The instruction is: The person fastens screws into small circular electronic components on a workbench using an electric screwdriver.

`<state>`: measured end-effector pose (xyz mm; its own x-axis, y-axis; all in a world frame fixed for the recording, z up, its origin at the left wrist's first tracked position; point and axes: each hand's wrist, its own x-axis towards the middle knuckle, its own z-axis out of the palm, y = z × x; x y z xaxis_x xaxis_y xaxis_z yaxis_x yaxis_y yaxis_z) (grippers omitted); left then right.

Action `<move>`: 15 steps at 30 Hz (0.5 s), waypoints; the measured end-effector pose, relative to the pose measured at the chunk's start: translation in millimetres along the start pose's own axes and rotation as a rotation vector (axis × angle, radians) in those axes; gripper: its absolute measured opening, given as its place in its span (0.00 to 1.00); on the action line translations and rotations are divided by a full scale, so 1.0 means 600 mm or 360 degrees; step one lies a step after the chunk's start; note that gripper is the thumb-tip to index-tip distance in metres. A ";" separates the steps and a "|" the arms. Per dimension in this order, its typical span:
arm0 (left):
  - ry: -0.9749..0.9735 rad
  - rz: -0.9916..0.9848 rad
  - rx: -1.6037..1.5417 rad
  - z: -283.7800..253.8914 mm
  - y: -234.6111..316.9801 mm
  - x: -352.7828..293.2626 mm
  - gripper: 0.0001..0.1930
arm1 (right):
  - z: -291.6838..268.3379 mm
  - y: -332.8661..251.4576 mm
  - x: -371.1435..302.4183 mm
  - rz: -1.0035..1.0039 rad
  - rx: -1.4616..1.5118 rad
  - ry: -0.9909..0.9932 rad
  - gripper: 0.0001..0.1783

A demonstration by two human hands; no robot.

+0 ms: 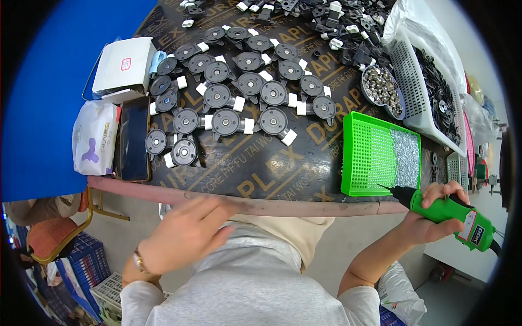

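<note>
My right hand (422,227) is wrapped round a green electric screwdriver (452,215). Its black nose and thin bit point left, over the near right part of a green perforated tray (348,117). Small silver screws (406,157) fill the right side of that tray. My left hand (187,231), slightly blurred, hangs in front of the table's padded edge with the thumb apart from the fingers; nothing shows in it. Beyond it, several black round disc-shaped parts with white tabs (225,121) lie spread on the dark printed tabletop (261,163).
At the left stand a white box (122,68), a tissue pack (95,138) and a dark phone (135,138). At the right are a bowl of small metal parts (383,89) and a white basket of black pieces (416,81). Loose black and white parts (348,32) pile up at the back.
</note>
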<state>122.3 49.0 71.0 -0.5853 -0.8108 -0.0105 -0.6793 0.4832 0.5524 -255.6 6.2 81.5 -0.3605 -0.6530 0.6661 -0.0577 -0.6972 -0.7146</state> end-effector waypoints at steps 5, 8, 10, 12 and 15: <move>0.0451 0.0124 0.0619 0.021 0.009 0.135 0.26 | 0.009 -0.014 -0.001 -0.0061 -0.0112 0.0052 0.37; 0.0419 0.0050 0.0786 0.041 -0.006 0.156 0.27 | 0.013 -0.002 0.002 -0.0084 -0.0094 0.0006 0.38; 0.0459 0.0051 0.0835 0.052 -0.007 0.159 0.26 | 0.013 0.004 0.000 -0.0098 -0.0092 0.0035 0.39; 0.0477 0.0067 0.0791 0.061 -0.002 0.161 0.25 | 0.013 0.006 0.001 -0.0051 -0.0056 0.0025 0.39; 0.0490 0.0167 0.0671 0.070 0.009 0.161 0.24 | 0.017 0.010 0.002 -0.0031 0.0000 -0.0023 0.38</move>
<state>43.6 -13.1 38.0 -0.5455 -0.7800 0.3067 -0.7802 0.6062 0.1539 -247.0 -2.1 80.1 -0.3456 -0.6434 0.6831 -0.0644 -0.7100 -0.7013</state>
